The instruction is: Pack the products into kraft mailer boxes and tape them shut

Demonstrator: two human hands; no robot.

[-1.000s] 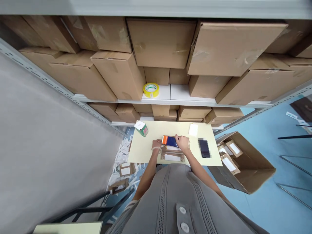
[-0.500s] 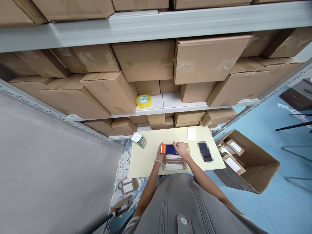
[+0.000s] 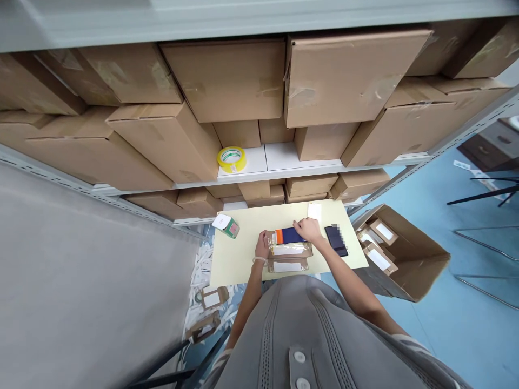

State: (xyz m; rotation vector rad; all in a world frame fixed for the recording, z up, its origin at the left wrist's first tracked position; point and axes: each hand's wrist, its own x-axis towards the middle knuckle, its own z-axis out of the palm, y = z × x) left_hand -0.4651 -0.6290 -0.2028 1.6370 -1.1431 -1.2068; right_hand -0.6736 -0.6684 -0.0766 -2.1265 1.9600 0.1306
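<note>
Near the tabletop's (image 3: 239,259) front edge, my right grip (image 3: 308,229) clasped the blue-and-orange box (image 3: 287,235). The box lay against the brown packet's (image 3: 290,250) far edge, seemingly not yet inside. My left grip (image 3: 262,249) touched that packet's left end; clenched or not, I couldn't tell.

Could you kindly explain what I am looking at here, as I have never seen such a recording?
There is no machine: a camera worn on a person's head looks down at their own two hands. The grey garment below is their body. On the pale table, the left hand is at the end of a brown labelled package, and the right hand rests on a blue and orange box. A dark phone, a small green box and a white slip lie nearby.
</note>
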